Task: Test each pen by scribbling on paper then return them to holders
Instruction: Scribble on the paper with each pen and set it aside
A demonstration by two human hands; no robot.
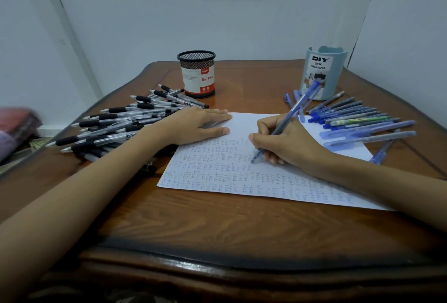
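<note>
Head view: right hand (287,143) holds pen (294,111) on paper (217,181) beneath left hand (196,125).

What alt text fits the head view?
A person's right hand grips a blue pen, tip on a sheet of paper mostly filled with blue scribbles, while the left hand lies flat on its top edge. On the wooden table, black-grip pens lie piled left by a mesh holder; blue pens lie right by a pale blue organizer.

Right grip (285,143) holds a pen (298,106), tip on the paper (217,169) (already scribbled over). Left grip (196,125) lies flat on it.
</note>
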